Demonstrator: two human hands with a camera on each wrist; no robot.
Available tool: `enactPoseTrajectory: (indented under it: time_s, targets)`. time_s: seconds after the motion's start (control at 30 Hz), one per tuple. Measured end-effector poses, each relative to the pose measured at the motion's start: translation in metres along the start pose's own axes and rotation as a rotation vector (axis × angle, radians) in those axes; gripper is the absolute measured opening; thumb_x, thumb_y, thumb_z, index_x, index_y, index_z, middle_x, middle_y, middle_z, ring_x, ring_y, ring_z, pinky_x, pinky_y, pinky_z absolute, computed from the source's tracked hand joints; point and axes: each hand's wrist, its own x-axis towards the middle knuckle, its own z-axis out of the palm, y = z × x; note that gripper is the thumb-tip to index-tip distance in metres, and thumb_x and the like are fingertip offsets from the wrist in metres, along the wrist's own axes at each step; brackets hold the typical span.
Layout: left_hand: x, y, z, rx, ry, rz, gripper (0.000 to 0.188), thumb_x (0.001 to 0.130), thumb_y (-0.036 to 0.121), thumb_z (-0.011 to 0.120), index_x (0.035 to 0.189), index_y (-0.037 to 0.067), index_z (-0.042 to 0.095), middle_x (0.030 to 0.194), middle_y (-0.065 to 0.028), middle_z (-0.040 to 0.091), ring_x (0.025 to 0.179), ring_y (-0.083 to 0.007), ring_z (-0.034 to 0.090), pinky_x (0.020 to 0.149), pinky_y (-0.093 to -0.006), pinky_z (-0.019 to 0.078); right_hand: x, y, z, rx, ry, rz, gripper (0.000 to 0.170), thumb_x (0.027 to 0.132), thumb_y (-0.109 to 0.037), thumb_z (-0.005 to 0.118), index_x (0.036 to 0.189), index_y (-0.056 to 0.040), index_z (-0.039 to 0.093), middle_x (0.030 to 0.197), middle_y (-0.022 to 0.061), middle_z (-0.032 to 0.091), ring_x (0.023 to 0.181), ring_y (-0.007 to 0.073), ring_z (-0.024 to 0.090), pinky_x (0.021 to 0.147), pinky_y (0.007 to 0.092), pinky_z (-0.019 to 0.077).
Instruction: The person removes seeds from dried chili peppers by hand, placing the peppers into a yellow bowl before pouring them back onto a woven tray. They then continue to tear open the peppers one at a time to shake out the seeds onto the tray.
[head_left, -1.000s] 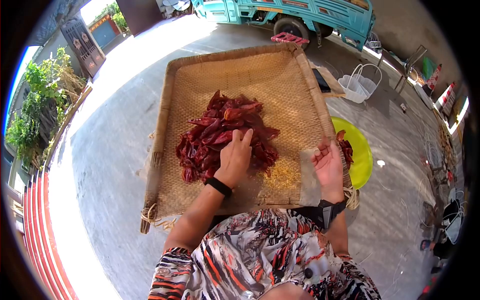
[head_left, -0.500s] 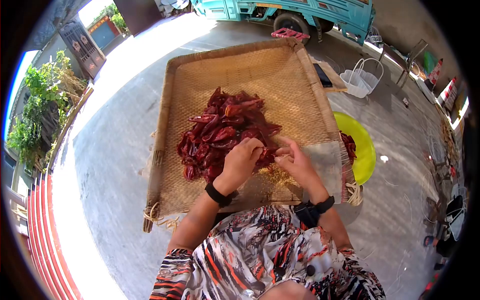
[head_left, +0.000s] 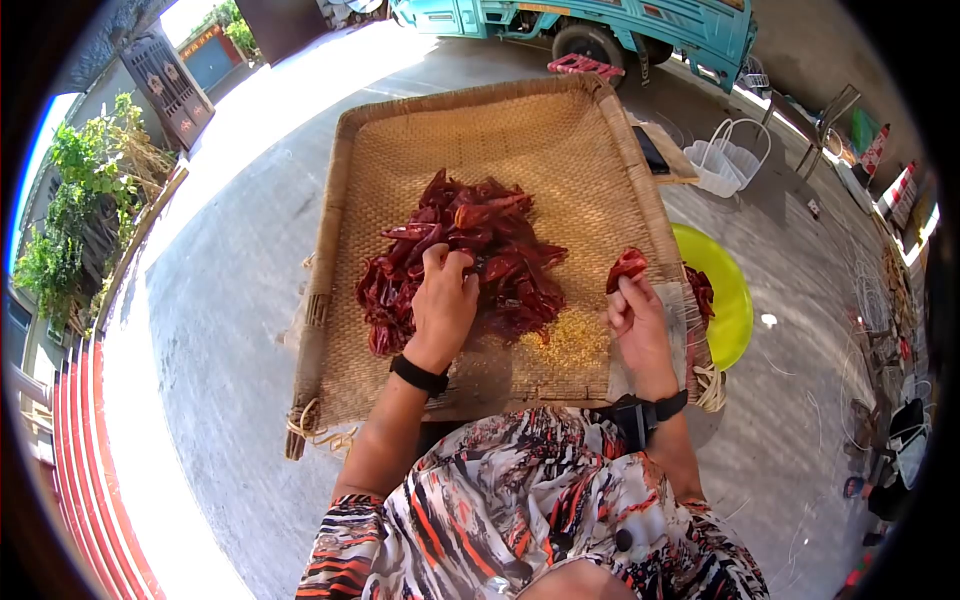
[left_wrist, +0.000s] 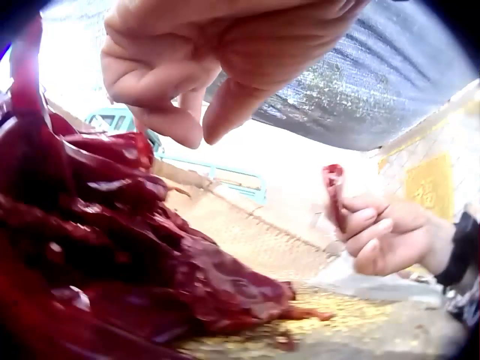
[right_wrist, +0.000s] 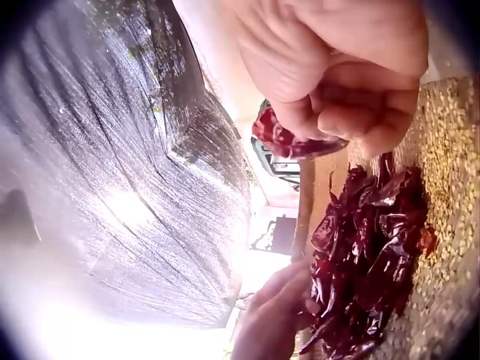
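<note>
A heap of dried red chili peppers [head_left: 460, 265] lies in the middle of a woven tray [head_left: 580, 140]. Over the heap's near left part is my left hand [head_left: 443, 308], fingers loosely bent. The left wrist view has that hand [left_wrist: 217, 60] above the peppers, with nothing visible between thumb and fingers. To the right of the heap, my right hand [head_left: 640, 325] pinches a dried chili pepper [head_left: 627, 268] between thumb and fingers, raised above the tray. Its hollow, torn end shows in the left wrist view [left_wrist: 334, 180]. Loose yellow seeds [head_left: 565, 340] are scattered on the tray's near side.
A yellow-green basin [head_left: 730, 300] with more red peppers stands beyond the tray's right edge. Behind it are a phone [head_left: 650, 150] on a board and a white basket [head_left: 725, 165]. A turquoise vehicle [head_left: 670, 30] is parked at the back.
My hands met at the heap's near right side half a second ago and have since parted. The left went left over the heap; the right moved right, carrying the chili pepper.
</note>
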Motion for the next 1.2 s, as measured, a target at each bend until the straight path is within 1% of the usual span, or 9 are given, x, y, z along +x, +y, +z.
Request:
enactPoseTrajectory:
  time_s: [0.07,0.17,0.3,0.4,0.6,0.73,0.93,1.03,1.2]
  targets:
    - [0.0,-0.014,-0.003,0.101,-0.15,-0.058,0.023,0.087,0.009,0.064,0.109,0.008,0.061,0.121,-0.0162,0.053,0.095,-0.0365,0.062,0.077,-0.0426,0.0514,0.001,-0.012,-0.004,0.456,0.096,-0.136,0.019,0.097,-0.017,0.058,0.113,-0.0062,0.06,0.076,-0.0019,0.054,0.063,0.0096,0.05,0.057,0.0247,0.0462]
    - [-0.004,-0.02,0.004,0.17,-0.153,-0.012,0.024,0.085,0.009,0.061,0.11,0.007,0.061,0.125,-0.015,0.054,0.093,-0.0364,0.064,0.075,-0.044,0.0536,0.001,-0.02,-0.012,0.513,0.101,-0.094,0.025,0.097,-0.02,0.059,0.116,-0.0033,0.058,0.081,-0.0016,0.056,0.067,0.0091,0.051,0.061,0.0258,0.0491]
    - [-0.002,0.012,-0.007,0.033,-0.048,0.077,0.027,0.086,0.004,0.06,0.113,0.005,0.062,0.121,-0.0133,0.056,0.099,-0.0345,0.062,0.081,-0.0428,0.052,-0.004,0.007,-0.006,-0.042,0.074,-0.02,0.035,0.098,-0.03,0.058,0.12,-0.0023,0.057,0.091,0.0015,0.059,0.07,0.0107,0.056,0.066,0.0266,0.0519]
    - [-0.007,0.031,-0.006,-0.095,-0.154,0.371,0.024,0.085,0.001,0.06,0.109,0.004,0.064,0.117,-0.0122,0.057,0.102,-0.0324,0.061,0.082,-0.041,0.052,-0.013,0.008,0.027,-0.276,-0.146,0.188,0.027,0.1,-0.029,0.055,0.119,-0.0091,0.056,0.094,0.0012,0.062,0.072,0.0106,0.059,0.069,0.0267,0.0514]
    - [-0.034,0.053,0.014,-0.148,-0.396,0.586,0.013,0.08,0.009,0.065,0.091,0.006,0.062,0.105,-0.0068,0.06,0.094,-0.0271,0.061,0.077,-0.0364,0.0523,-0.012,0.039,0.031,-0.183,-0.198,0.322,0.032,0.099,-0.034,0.056,0.116,-0.0075,0.057,0.091,0.001,0.063,0.075,0.0086,0.063,0.066,0.0243,0.0537]
    - [-0.028,0.059,0.008,-0.281,-0.3,0.62,0.01,0.08,0.009,0.065,0.089,0.009,0.061,0.106,-0.0079,0.06,0.079,-0.0313,0.062,0.07,-0.0406,0.0527,-0.009,0.031,0.015,-0.094,-0.141,0.317,0.027,0.099,-0.033,0.057,0.11,-0.0079,0.056,0.087,0.0014,0.064,0.073,0.0092,0.063,0.064,0.0241,0.0542]
    - [-0.026,0.027,0.015,-0.054,-0.271,0.173,0.024,0.081,0.01,0.067,0.104,0.01,0.06,0.103,-0.0119,0.059,0.077,-0.0344,0.063,0.065,-0.0424,0.0536,-0.001,-0.014,-0.009,0.184,0.115,0.049,0.025,0.098,-0.032,0.058,0.106,-0.0076,0.06,0.086,0.0021,0.065,0.072,0.0117,0.062,0.066,0.0286,0.0549]
    - [-0.032,0.009,0.024,0.135,-0.376,0.153,0.029,0.079,0.013,0.07,0.106,0.01,0.059,0.097,-0.0123,0.057,0.078,-0.0352,0.063,0.066,-0.0439,0.0528,-0.002,-0.042,-0.012,0.481,0.137,-0.16,0.026,0.098,-0.031,0.058,0.108,-0.0077,0.061,0.088,0.002,0.065,0.075,0.0126,0.061,0.069,0.0303,0.0537]
    - [-0.028,0.017,0.024,0.084,-0.413,0.123,0.025,0.078,0.011,0.071,0.101,0.007,0.06,0.094,-0.0135,0.058,0.08,-0.0356,0.063,0.066,-0.0446,0.0521,-0.007,-0.019,-0.013,0.005,0.007,-0.003,0.029,0.097,-0.029,0.06,0.115,-0.0061,0.06,0.092,0.0006,0.064,0.081,0.0106,0.059,0.072,0.0276,0.0502]
